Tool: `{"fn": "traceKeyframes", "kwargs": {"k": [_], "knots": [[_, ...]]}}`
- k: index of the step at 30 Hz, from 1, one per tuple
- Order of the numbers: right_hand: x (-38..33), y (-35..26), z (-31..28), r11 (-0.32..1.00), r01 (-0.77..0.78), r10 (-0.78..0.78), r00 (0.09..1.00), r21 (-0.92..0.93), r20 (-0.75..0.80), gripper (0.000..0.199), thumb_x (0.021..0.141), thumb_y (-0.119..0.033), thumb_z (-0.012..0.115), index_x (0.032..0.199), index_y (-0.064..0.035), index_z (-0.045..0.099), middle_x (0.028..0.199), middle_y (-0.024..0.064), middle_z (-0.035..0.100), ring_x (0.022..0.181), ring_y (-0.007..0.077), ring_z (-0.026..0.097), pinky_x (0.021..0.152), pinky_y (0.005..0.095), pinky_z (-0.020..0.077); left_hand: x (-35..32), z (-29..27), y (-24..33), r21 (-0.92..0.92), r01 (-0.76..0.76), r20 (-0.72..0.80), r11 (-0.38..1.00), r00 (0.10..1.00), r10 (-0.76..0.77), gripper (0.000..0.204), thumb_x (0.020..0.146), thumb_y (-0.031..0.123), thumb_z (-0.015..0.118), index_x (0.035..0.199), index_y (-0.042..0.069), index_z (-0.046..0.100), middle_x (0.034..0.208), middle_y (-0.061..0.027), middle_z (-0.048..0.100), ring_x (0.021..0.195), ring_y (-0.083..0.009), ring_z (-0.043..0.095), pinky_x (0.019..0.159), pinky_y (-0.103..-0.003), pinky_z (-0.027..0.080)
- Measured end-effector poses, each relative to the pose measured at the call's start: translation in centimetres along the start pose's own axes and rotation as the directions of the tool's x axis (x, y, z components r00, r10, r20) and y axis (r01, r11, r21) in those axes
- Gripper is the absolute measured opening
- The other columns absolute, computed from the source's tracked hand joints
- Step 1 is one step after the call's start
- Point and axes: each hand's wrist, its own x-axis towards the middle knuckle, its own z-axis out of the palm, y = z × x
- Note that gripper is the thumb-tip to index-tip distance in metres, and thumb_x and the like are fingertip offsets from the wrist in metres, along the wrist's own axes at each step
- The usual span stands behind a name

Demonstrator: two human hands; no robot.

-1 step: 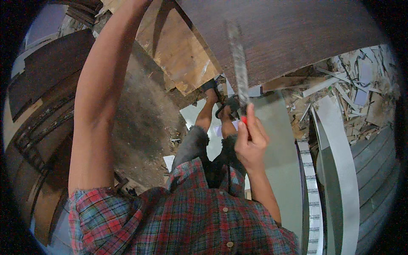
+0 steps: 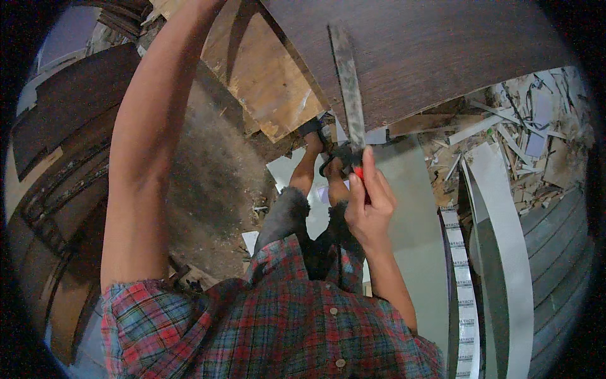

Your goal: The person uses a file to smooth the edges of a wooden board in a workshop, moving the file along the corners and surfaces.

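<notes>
My right hand is closed around the red handle of a long flat metal file. The file's grey blade points away from me and slightly left, lying over the near left edge of a dark brown wood-grain board. Whether the blade touches that edge, I cannot tell. My left forearm reaches up past the top of the head view, so the left hand is out of sight. Beneath the dark board, a lighter plywood piece shows with a chipped corner.
Wood scraps and strips litter the floor at the right. Long white strips lie beside a grey-green sheet. Dark curved panels stand at the left. My feet are just below the board's corner.
The file and my right hand have shifted slightly to the left and up. The blade was smeared by motion before and is clearer now. My left arm has hardly moved.
</notes>
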Motion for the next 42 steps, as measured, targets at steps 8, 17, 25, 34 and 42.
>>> {"fn": "traceKeyframes", "kwargs": {"k": [8,17,25,34,42], "knots": [[-1.6,0.3,-0.6,0.997,-0.070,0.069,0.998,-0.025,-0.008,0.050,0.093,0.004,0.063,0.143,0.0046,0.054,0.088,0.0131,0.064,0.075,0.0212,0.061,0.069,0.0310,0.0517,-0.3,0.5,-0.6,0.026,-0.008,-0.017,1.000,1.000,0.008,0.077,0.100,0.059,0.039,0.161,0.012,0.029,0.168,-0.0172,0.023,0.156,-0.0351,0.016,0.126,-0.051,0.011],[-4.4,2.0,-5.1,0.984,-0.129,0.136,0.990,-0.119,0.047,0.048,0.093,0.000,0.065,0.139,0.0077,0.056,0.103,0.0169,0.070,0.084,0.0241,0.069,0.077,0.0349,0.0555,0.1,0.5,-0.8,0.029,-0.024,-0.010,0.999,1.000,0.024,0.078,0.100,0.059,0.038,0.161,0.010,0.029,0.168,-0.0180,0.022,0.156,-0.0345,0.015,0.126,-0.050,0.011],[-4.3,3.6,-9.1,0.880,0.203,-0.095,0.961,-0.429,0.260,0.060,0.085,0.008,0.065,0.141,-0.0135,0.063,0.093,0.0145,0.066,0.075,0.0251,0.065,0.065,0.0331,0.0530,0.4,0.6,1.2,0.009,0.125,0.004,0.992,0.992,-0.125,0.079,0.101,0.060,0.034,0.161,0.010,0.027,0.168,-0.0158,0.020,0.157,-0.0331,0.013,0.126,-0.052,0.007],[6.8,4.2,-11.4,0.777,0.392,-0.328,0.920,-0.492,0.216,0.071,0.080,0.007,0.066,0.144,-0.0216,0.060,0.086,0.0097,0.061,0.067,0.0256,0.060,0.059,0.0359,0.0511,-0.1,1.0,1.6,0.012,0.182,-0.025,0.983,0.983,-0.182,0.077,0.102,0.059,0.034,0.161,0.011,0.029,0.168,-0.0145,0.022,0.157,-0.0327,0.013,0.126,-0.052,0.006],[2.2,4.6,-9.1,0.823,0.352,-0.233,0.925,-0.445,0.300,0.064,0.076,0.007,0.068,0.133,-0.0217,0.070,0.085,0.0086,0.061,0.065,0.0230,0.061,0.058,0.0357,0.0509,0.0,0.8,2.2,-0.010,0.166,-0.028,0.986,0.986,-0.167,0.076,0.102,0.059,0.034,0.161,0.011,0.030,0.168,-0.0149,0.021,0.157,-0.0322,0.012,0.126,-0.053,0.006]]}}
